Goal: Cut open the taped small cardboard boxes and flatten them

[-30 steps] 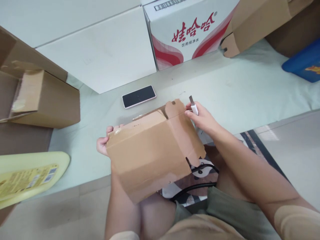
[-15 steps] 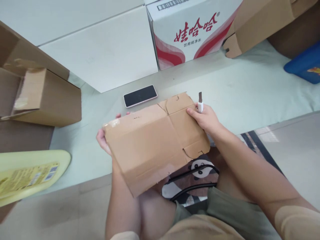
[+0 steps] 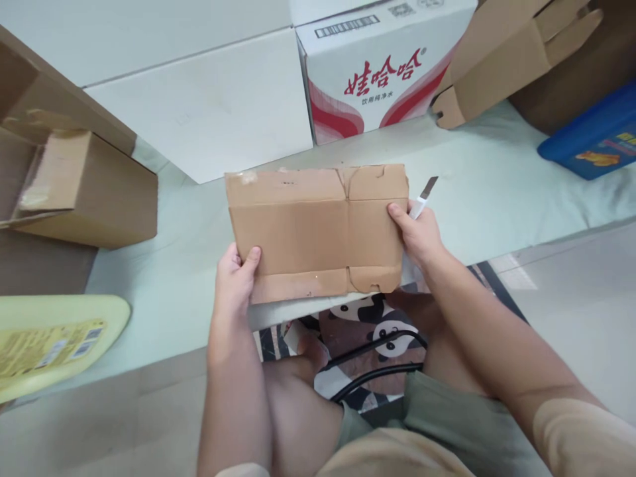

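Note:
A flattened brown cardboard box [image 3: 313, 225] is held level above the pale green mat [image 3: 497, 192], between both my hands. My left hand [image 3: 233, 278] grips its lower left corner, thumb on top. My right hand [image 3: 417, 232] pinches its right edge and also holds a small white utility knife [image 3: 422, 197], whose blade points up and to the right. The phone seen earlier is hidden behind the cardboard.
A white carton with red Chinese lettering [image 3: 382, 66] and a white slab [image 3: 199, 112] stand at the back. Brown boxes sit at left [image 3: 84, 192] and back right [image 3: 501, 53]. A blue box [image 3: 591, 139] lies at right, a yellow package [image 3: 50, 344] at lower left.
The box has gone from partly folded up to fully flat. Both hands turned it level and lifted it forward, so it now covers the phone. My left hand shifted to the lower left corner.

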A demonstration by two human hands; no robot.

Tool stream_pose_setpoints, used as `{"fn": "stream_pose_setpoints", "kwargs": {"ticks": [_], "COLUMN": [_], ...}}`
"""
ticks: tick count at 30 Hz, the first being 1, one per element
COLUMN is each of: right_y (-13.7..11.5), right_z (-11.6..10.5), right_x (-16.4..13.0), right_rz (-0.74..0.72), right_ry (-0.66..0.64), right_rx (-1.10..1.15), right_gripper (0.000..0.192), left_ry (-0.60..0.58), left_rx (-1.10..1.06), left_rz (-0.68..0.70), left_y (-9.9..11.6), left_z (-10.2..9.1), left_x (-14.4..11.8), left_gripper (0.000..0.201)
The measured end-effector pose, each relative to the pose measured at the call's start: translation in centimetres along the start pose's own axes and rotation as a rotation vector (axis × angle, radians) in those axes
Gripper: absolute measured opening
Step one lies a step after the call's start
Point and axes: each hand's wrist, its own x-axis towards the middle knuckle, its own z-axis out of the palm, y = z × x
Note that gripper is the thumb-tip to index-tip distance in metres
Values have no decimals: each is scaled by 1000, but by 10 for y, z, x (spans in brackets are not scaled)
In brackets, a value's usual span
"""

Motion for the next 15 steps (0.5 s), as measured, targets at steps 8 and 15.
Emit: {"fn": "stream_pose_setpoints", "kwargs": {"ticks": [8,15], "right_y": [-25,-55], "right_z": [-14,-65], "right_x": [-31,-62], "right_rz": [163,140], "right_ry": [-375,-88], "right_rx": [-220,-228], "right_gripper": [48,53], "left_ry": [107,71], "left_rx": [115,142], "left_rz": [67,33], "left_y": [-6,6], "left_z": [-20,-5], "left_x": [6,0], "left_gripper": [32,19]}}
